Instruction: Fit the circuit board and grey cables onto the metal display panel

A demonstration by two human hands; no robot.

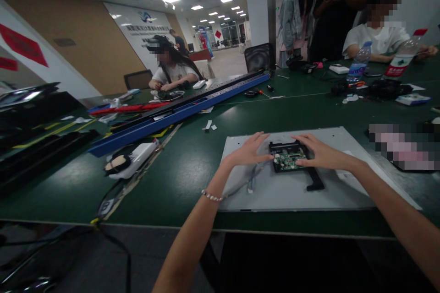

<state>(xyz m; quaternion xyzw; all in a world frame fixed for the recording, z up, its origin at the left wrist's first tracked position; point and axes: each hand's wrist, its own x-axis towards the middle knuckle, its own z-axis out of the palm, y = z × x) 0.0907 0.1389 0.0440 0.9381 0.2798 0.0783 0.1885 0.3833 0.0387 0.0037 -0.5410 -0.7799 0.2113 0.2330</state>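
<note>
A flat grey metal panel [275, 192] lies on the green table in front of me. On it sits a small green circuit board [288, 159] in a black frame, with a black strip [314, 178] running toward me. My left hand [249, 150] rests at the board's left edge, fingers stretched and touching it. My right hand [318, 151] lies over the board's right edge, fingers extended onto it. A thin flat cable [252, 178] trails off the board's left side under my left wrist.
Long blue and black rails [172, 116] cross the table diagonally at left. A white device [132, 160] and cables lie near the left front edge. Water bottles [359, 62], tools and small parts sit at far right. Other people sit and stand around the table's far side.
</note>
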